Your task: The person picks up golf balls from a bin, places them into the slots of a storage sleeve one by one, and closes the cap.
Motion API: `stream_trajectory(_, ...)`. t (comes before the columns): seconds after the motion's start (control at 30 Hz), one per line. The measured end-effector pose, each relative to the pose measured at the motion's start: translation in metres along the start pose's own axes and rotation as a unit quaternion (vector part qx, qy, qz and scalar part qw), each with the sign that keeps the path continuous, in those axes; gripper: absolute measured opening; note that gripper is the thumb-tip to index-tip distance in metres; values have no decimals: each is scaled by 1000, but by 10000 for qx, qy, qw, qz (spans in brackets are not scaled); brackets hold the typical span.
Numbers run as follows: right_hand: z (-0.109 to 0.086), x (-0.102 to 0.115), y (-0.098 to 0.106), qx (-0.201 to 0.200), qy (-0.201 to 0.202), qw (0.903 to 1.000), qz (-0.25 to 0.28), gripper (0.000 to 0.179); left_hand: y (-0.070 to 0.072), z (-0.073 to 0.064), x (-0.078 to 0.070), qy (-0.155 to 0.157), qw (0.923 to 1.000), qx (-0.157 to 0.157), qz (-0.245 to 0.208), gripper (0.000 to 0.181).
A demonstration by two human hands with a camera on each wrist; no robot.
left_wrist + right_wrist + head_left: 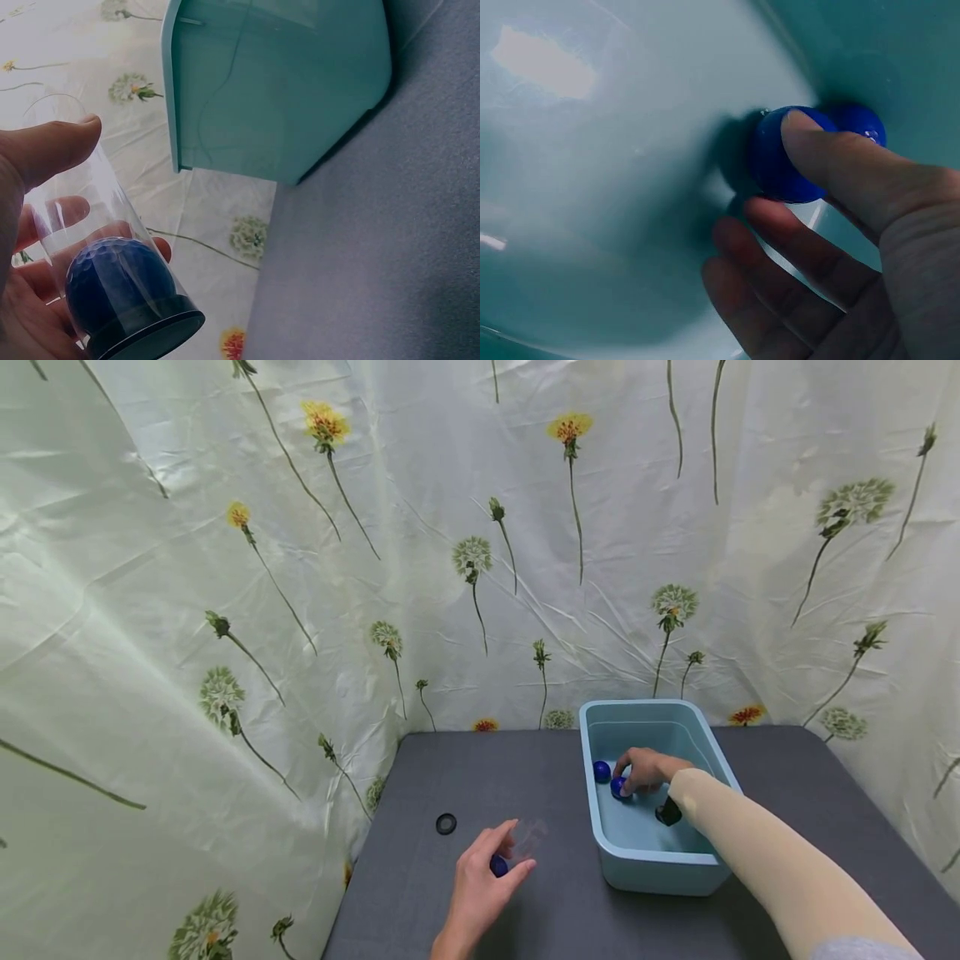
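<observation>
Transparent tube (105, 196) is tilted above the table (540, 777), in the left hand (477, 878): the thumb and curled fingers grasp its wall from two sides. It is probably light, stiff and rather slippery, so a gentle hold around the middle seems right; a hard squeeze could crack it. Inside, at the dark base (150, 331), sits one blue ball (120, 281). Farther, within the plastic bin (660, 872), the right hand (648, 768) holds a second ball (618, 787); the thumb lies on it, the index finger is mostly hidden, and the other fingers are loosely bent. This ball looks hard and probably rolls easily, so pinching it across its widest part should be best. A third ball (602, 771) lies just beside it, near the bin's wall; whether they touch, one cannot tell.

The tube is a clear, shiny cylinder, and the ball in it has small dimples. A dark round cap (438, 824) lies flat on the table, whose grey surface looks fine-grained and matte. The bin is pale blue, smooth and glossy, with rounded corners. Behind hangs a wrinkled, shiny curtain (420, 610), printed with dandelions.
</observation>
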State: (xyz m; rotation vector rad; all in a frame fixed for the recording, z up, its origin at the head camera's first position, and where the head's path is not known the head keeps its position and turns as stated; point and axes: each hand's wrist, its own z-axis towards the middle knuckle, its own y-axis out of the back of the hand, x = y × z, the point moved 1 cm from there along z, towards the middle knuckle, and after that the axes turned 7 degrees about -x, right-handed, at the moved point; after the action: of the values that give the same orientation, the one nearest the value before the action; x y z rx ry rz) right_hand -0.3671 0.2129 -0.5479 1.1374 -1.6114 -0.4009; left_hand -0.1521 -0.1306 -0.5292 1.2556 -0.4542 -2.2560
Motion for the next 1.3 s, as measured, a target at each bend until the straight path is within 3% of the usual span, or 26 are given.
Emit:
stream_trajectory(0.23, -1, 1, -5, 174, -47, 9998, 49, 43, 0, -2, 2, 93, 9999, 10, -60, 57)
stream_trajectory(0.67, -13, 7, 4, 285, 280, 9992, -89, 43, 0, -7, 3, 310, 9994, 82, -93, 56)
stream_trajectory(1.0, -12, 12, 18, 64, 554, 9976, -416, 31, -2, -6, 1, 292, 9994, 45, -155, 56)
stream_trajectory(1.3, -31, 21, 33, -270, 1087, 9929, -403, 27, -5, -7, -4, 338, 9990, 97, -280, 56)
